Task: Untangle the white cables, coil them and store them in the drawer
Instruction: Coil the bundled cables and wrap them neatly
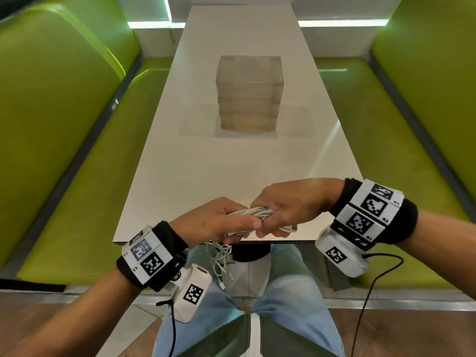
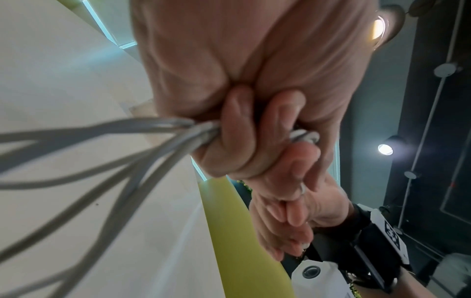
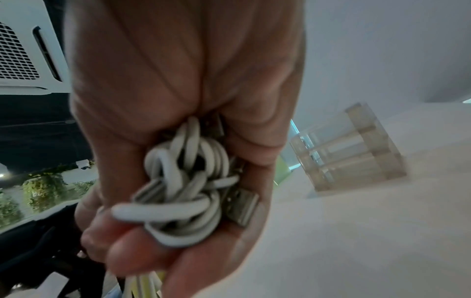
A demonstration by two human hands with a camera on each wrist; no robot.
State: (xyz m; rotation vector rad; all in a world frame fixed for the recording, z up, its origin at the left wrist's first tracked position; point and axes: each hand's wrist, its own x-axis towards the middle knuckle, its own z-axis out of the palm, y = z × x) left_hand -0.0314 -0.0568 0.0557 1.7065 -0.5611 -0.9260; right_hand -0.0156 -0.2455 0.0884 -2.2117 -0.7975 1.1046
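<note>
One bundle of white cables (image 1: 253, 213) is gripped at the near edge of the surface (image 1: 239, 161), the left hand (image 1: 213, 222) and right hand (image 1: 288, 210) both curled round it. Loose ends (image 1: 220, 261) hang below that edge and could be snagged or re-knotted if pulled hard. One clear drawer unit (image 1: 249, 92) stands beyond; individual cables cannot be counted.

One bundle of white cables (image 1: 253, 215), two hands, one clear drawer unit (image 1: 249, 92), one table (image 1: 231, 161), two green benches (image 1: 64, 150).
</note>
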